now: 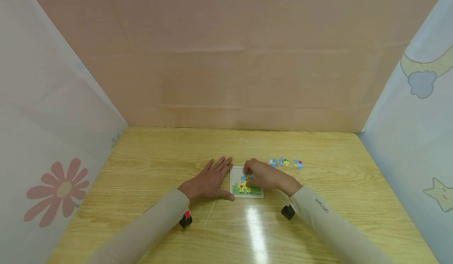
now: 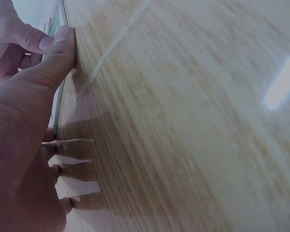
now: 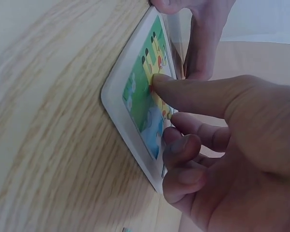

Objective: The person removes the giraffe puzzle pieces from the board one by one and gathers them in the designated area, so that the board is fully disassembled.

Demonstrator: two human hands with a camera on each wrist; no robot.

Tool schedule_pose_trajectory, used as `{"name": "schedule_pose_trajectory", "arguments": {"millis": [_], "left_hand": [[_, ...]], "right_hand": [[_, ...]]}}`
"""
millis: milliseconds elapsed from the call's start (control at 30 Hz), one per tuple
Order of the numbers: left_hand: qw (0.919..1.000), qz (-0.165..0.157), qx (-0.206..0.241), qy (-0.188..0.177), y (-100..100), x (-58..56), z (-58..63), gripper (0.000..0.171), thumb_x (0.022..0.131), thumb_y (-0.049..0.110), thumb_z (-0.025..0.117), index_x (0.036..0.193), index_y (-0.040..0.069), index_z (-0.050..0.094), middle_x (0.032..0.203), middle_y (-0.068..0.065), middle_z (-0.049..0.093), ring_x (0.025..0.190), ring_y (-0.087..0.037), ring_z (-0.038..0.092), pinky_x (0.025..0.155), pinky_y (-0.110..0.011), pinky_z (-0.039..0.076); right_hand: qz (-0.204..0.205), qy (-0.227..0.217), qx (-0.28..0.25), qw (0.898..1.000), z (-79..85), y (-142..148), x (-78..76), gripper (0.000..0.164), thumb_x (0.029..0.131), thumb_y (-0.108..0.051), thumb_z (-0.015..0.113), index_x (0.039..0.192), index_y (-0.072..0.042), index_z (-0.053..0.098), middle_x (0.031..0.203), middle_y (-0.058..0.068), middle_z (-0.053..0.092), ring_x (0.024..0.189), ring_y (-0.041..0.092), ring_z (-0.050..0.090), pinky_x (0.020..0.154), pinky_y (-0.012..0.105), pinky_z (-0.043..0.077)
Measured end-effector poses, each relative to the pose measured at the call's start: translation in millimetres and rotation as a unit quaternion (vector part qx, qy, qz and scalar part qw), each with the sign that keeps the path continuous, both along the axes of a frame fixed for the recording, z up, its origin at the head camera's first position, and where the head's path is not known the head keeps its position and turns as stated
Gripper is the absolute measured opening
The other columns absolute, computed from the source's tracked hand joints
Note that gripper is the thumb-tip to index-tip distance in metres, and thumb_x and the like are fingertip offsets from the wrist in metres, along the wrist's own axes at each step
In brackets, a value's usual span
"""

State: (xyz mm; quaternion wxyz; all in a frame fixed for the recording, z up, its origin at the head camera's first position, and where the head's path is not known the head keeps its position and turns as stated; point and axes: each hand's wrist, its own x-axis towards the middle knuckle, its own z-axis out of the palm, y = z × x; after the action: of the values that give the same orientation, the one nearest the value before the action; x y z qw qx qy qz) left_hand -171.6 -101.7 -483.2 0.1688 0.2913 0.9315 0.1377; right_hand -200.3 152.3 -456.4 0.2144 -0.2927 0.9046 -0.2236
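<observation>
A small jigsaw board (image 1: 245, 196) with a pale frame lies on the table, its lower part showing a yellow giraffe on green. My left hand (image 1: 209, 181) rests along the board's left side, fingers spread, its thumb at the near left corner. Over the right part of the board, my right hand (image 1: 263, 174) bends its fingers and pinches a jigsaw piece (image 1: 249, 176) lying in the picture. In the right wrist view the thumb (image 3: 171, 89) touches the yellow part; the other fingers curl near the far edge. The hand partly hides the piece.
Several loose jigsaw pieces (image 1: 284, 162), blue, yellow and red, lie behind and right of the board. The wooden table (image 1: 159, 150) meets a brown back wall (image 1: 244, 79) and patterned side sheets (image 1: 63, 138).
</observation>
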Motion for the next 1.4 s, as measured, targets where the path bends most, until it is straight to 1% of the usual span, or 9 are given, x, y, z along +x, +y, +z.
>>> {"name": "schedule_pose_trajectory", "arguments": {"millis": [200, 333, 433, 600, 700, 867, 933, 1200, 1400], "left_hand": [[1.0000, -0.001, 0.007, -0.001, 0.1, 1.3, -0.4, 0.116, 0.090, 0.076, 0.067, 0.171, 0.008, 0.021, 0.183, -0.005, 0.005, 0.171, -0.029, 0.004, 0.137, -0.060, 0.008], [1.0000, -0.001, 0.009, -0.002, 0.4, 2.7, 1.6, 0.116, 0.091, 0.076, 0.067, 0.171, 0.008, 0.020, 0.183, -0.005, 0.005, 0.171, -0.030, 0.004, 0.137, -0.060, 0.008], [1.0000, -0.001, 0.009, -0.004, 0.5, 3.4, 2.1, 0.115, 0.091, 0.075, 0.068, 0.171, 0.007, 0.020, 0.183, -0.005, 0.005, 0.171, -0.030, 0.004, 0.137, -0.061, 0.008], [0.9999, 0.003, 0.013, -0.008, 0.6, 4.6, 1.7, 0.115, 0.091, 0.074, 0.069, 0.171, 0.007, 0.022, 0.183, -0.005, 0.006, 0.171, -0.030, 0.005, 0.137, -0.061, 0.009], [0.9999, 0.003, 0.013, -0.009, 0.5, 5.4, 0.9, 0.114, 0.091, 0.073, 0.069, 0.171, 0.008, 0.022, 0.183, -0.005, 0.006, 0.171, -0.030, 0.005, 0.137, -0.061, 0.009], [0.9999, 0.002, 0.012, -0.006, 0.5, 5.6, 0.0, 0.114, 0.091, 0.074, 0.068, 0.171, 0.008, 0.022, 0.183, -0.005, 0.006, 0.171, -0.030, 0.005, 0.137, -0.061, 0.009], [0.9999, 0.001, 0.010, -0.003, 0.6, 5.1, -0.2, 0.114, 0.091, 0.075, 0.068, 0.171, 0.007, 0.022, 0.183, -0.006, 0.007, 0.171, -0.030, 0.006, 0.137, -0.061, 0.010], [1.0000, -0.002, 0.007, 0.004, 0.9, 1.3, -1.6, 0.115, 0.090, 0.077, 0.067, 0.171, 0.007, 0.022, 0.183, -0.006, 0.006, 0.171, -0.030, 0.006, 0.136, -0.062, 0.010], [1.0000, -0.003, 0.003, 0.002, 0.9, 0.5, 1.8, 0.115, 0.091, 0.076, 0.066, 0.172, 0.008, 0.020, 0.183, -0.005, 0.004, 0.171, -0.029, 0.003, 0.137, -0.060, 0.009]], "right_hand": [[-0.010, 0.002, -0.013, 1.000, 0.5, -0.8, 3.4, 0.030, 0.095, -0.018, 0.082, 0.119, -0.010, 0.066, 0.118, 0.002, 0.067, 0.110, 0.019, 0.066, 0.097, 0.042, 0.057], [-0.019, -0.002, -0.020, 1.000, -0.6, -1.3, 3.9, 0.031, 0.094, -0.015, 0.083, 0.121, -0.010, 0.066, 0.116, 0.001, 0.070, 0.107, 0.018, 0.066, 0.095, 0.043, 0.057], [-0.024, -0.009, -0.023, 0.999, -2.9, -1.3, 3.9, 0.033, 0.094, -0.014, 0.082, 0.123, -0.010, 0.067, 0.117, 0.001, 0.071, 0.109, 0.019, 0.066, 0.097, 0.044, 0.057], [-0.018, 0.000, -0.021, 1.000, -7.8, -0.7, 3.6, 0.031, 0.094, -0.014, 0.082, 0.122, -0.011, 0.069, 0.120, 0.002, 0.070, 0.115, 0.022, 0.067, 0.101, 0.047, 0.058], [-0.014, 0.006, -0.025, 1.000, -9.6, 0.2, 4.4, 0.029, 0.093, -0.014, 0.082, 0.119, -0.013, 0.069, 0.117, 0.000, 0.071, 0.109, 0.018, 0.067, 0.096, 0.043, 0.058], [-0.011, 0.008, -0.047, 0.999, -6.6, 3.3, 6.9, 0.024, 0.096, -0.015, 0.080, 0.117, -0.014, 0.068, 0.108, -0.002, 0.071, 0.084, 0.010, 0.062, 0.077, 0.028, 0.054], [-0.008, 0.009, -0.056, 0.998, -6.1, 4.6, 6.5, 0.023, 0.096, -0.015, 0.079, 0.117, -0.013, 0.068, 0.105, -0.001, 0.072, 0.078, 0.009, 0.060, 0.071, 0.025, 0.052], [-0.011, -0.001, -0.068, 0.998, -5.7, 6.1, 3.3, 0.021, 0.098, -0.015, 0.079, 0.116, -0.013, 0.068, 0.100, -0.003, 0.071, 0.077, 0.008, 0.061, 0.068, 0.024, 0.052], [-0.018, -0.008, -0.071, 0.997, -3.9, 7.5, 1.9, 0.021, 0.098, -0.016, 0.079, 0.116, -0.014, 0.068, 0.097, -0.004, 0.070, 0.077, 0.009, 0.060, 0.068, 0.025, 0.051]]}}
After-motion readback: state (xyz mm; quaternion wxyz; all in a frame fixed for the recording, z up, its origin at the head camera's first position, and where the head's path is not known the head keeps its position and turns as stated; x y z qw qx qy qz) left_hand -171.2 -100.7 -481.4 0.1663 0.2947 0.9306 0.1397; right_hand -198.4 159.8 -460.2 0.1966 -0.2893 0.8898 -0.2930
